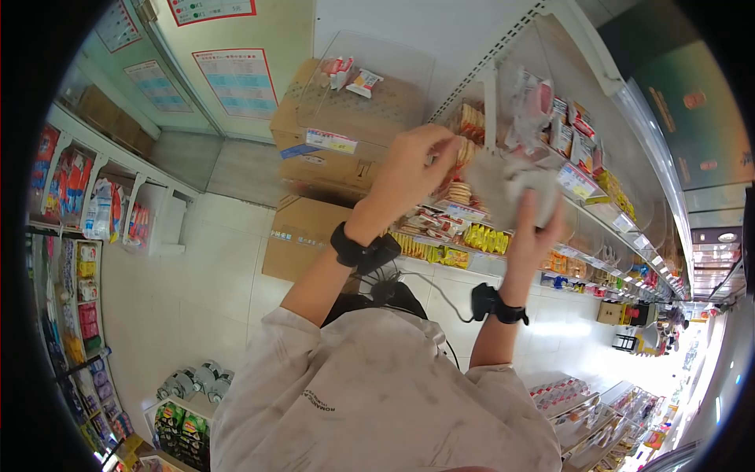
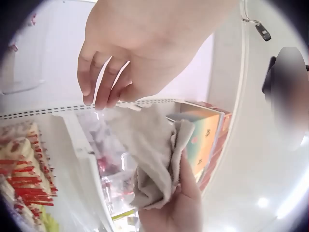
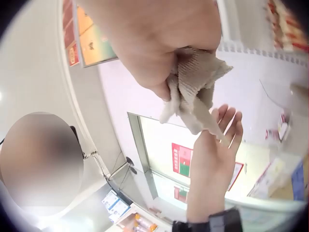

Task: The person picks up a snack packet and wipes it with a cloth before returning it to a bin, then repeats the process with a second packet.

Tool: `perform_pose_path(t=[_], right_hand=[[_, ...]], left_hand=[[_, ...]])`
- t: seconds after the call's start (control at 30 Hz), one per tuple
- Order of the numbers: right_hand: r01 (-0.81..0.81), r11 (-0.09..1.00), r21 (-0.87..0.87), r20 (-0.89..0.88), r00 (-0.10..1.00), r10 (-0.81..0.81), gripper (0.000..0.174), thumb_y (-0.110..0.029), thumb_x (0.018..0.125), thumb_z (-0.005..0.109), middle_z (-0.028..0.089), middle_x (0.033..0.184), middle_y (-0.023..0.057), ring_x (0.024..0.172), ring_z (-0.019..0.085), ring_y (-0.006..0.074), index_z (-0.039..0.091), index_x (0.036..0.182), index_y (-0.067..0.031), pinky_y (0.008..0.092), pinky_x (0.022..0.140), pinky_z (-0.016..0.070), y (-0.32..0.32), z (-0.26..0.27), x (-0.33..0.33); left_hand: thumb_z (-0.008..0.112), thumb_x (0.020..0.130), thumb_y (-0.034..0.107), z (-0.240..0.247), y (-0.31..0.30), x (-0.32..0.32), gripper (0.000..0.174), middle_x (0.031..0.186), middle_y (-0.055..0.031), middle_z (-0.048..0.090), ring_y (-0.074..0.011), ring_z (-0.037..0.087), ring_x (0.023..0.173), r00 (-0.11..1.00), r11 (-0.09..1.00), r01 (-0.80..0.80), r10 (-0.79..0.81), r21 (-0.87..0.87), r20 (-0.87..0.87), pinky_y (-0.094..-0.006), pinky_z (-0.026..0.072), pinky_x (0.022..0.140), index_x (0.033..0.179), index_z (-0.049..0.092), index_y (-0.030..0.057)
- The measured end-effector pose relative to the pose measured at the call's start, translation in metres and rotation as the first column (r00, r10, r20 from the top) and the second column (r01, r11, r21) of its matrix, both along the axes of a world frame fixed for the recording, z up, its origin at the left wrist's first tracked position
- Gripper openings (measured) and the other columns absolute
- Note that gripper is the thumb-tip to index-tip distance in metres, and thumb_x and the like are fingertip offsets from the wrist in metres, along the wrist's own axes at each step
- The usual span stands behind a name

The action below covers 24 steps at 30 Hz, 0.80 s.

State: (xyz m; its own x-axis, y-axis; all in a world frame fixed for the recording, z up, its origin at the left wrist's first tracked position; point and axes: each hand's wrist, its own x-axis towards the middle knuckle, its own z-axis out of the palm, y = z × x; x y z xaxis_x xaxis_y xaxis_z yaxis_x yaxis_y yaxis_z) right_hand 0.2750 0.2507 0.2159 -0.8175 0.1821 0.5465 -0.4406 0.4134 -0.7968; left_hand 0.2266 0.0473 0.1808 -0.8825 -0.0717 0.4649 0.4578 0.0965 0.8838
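At the snack shelf point(image 1: 472, 265), right hand point(image 1: 539, 228) fingers clutch a bunched cloth point(image 1: 503, 185); left hand point(image 1: 409, 169) fingers pinch its corner. Looks soft, light, limp; grabs anywhere.

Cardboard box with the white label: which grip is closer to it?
Left. The left grip sits right beside the cardboard box; the right grip is farther off, bunching the cloth.

White shelf point(image 1: 604, 208) — snack packets point(image 1: 578, 140) lie along it.
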Motion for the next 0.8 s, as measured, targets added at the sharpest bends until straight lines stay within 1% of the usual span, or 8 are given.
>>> perform_pose_path(t=[0.13,0.27,0.37,0.5,0.57,0.67,0.7,0.8], right_hand=[[-0.289,0.946,-0.147,0.284,0.904,0.320,0.038,-0.023,0.097,0.071,0.069,0.106,0.0055,0.097,0.061,0.0105,0.062,0.125,0.0021,0.0275,0.085,0.0501,-0.076,-0.020,-0.023],[-0.360,0.854,-0.376,0.340,0.804,0.488,0.039,-0.026,0.099,0.068,0.069,0.106,0.0049,0.094,0.062,0.0109,0.062,0.124,0.0026,0.0274,0.083,0.0504,-0.118,-0.053,-0.088],[-0.307,0.685,-0.661,0.332,0.700,0.633,0.038,-0.028,0.102,0.063,0.068,0.110,0.0071,0.092,0.065,0.0147,0.061,0.125,0.0025,0.0296,0.083,0.0520,-0.152,-0.071,-0.144],[-0.121,0.515,-0.849,0.409,0.467,0.784,0.040,-0.027,0.106,0.052,0.066,0.122,0.0118,0.109,0.064,0.0248,0.056,0.134,0.0016,0.0404,0.093,0.0537,-0.177,-0.129,-0.247],[-0.044,0.571,-0.820,0.454,0.558,0.695,0.039,-0.028,0.105,0.052,0.066,0.119,0.0125,0.105,0.066,0.0252,0.057,0.131,0.0002,0.0399,0.089,0.0556,-0.189,-0.166,-0.286],[0.126,0.702,-0.701,0.577,0.679,0.453,0.040,-0.030,0.103,0.052,0.065,0.119,0.0132,0.107,0.066,0.0253,0.057,0.131,-0.0018,0.0398,0.088,0.0565,-0.203,-0.163,-0.296],[0.198,0.741,-0.642,0.620,0.703,0.349,0.040,-0.030,0.102,0.052,0.064,0.120,0.0133,0.108,0.066,0.0253,0.057,0.131,-0.0024,0.0399,0.089,0.0566,-0.207,-0.162,-0.295],[0.115,0.751,-0.650,0.564,0.735,0.375,0.042,-0.030,0.101,0.053,0.063,0.123,0.0140,0.107,0.066,0.0250,0.057,0.133,-0.0017,0.0394,0.089,0.0549,-0.209,-0.191,-0.316]], left_hand=[[0.071,0.093,0.013,-0.052,-0.044,-0.030,0.020,0.086,-0.0155,0.072,-0.0169,0.069,0.075,0.972,0.997,-0.054,0.042,0.047,0.230,-0.0307,0.0525,0.068,0.101,0.070,-0.0045],[0.064,0.096,0.009,-0.105,-0.083,-0.078,0.017,0.089,-0.0098,0.074,-0.0128,0.068,0.080,0.978,0.972,-0.161,0.133,0.171,0.162,-0.0276,0.0522,0.071,0.103,0.070,-0.0057],[0.054,0.098,0.014,-0.128,-0.105,-0.118,0.026,0.090,-0.0234,0.072,-0.0349,0.071,0.082,0.927,0.934,-0.354,0.345,0.043,0.144,-0.0396,0.0535,0.075,0.102,0.068,-0.0071],[0.042,0.102,0.030,-0.118,-0.123,-0.153,0.044,0.097,-0.0282,0.070,-0.0442,0.067,0.094,0.837,0.921,-0.385,0.377,-0.062,0.398,-0.0456,0.0503,0.085,0.104,0.066,-0.0067],[0.037,0.103,0.037,-0.153,-0.131,-0.195,0.052,0.098,-0.0286,0.069,-0.0434,0.066,0.095,0.828,0.926,-0.374,0.361,-0.058,0.429,-0.0463,0.0486,0.086,0.103,0.065,-0.0070],[0.037,0.106,0.042,-0.147,-0.137,-0.213,0.054,0.096,-0.0100,0.065,-0.0194,0.056,0.091,0.859,0.973,-0.229,0.220,-0.037,0.463,-0.0353,0.0442,0.082,0.101,0.062,-0.0053],[0.037,0.106,0.043,-0.156,-0.140,-0.227,0.054,0.097,-0.0094,0.064,-0.0195,0.056,0.093,0.863,0.979,-0.195,0.200,-0.061,0.464,-0.0349,0.0443,0.085,0.104,0.062,-0.0049],[0.037,0.105,0.046,-0.177,-0.147,-0.258,0.054,0.098,-0.0076,0.060,-0.0201,0.056,0.098,0.844,0.992,-0.069,0.112,-0.102,0.524,-0.0356,0.0450,0.089,0.110,0.060,-0.0032]])
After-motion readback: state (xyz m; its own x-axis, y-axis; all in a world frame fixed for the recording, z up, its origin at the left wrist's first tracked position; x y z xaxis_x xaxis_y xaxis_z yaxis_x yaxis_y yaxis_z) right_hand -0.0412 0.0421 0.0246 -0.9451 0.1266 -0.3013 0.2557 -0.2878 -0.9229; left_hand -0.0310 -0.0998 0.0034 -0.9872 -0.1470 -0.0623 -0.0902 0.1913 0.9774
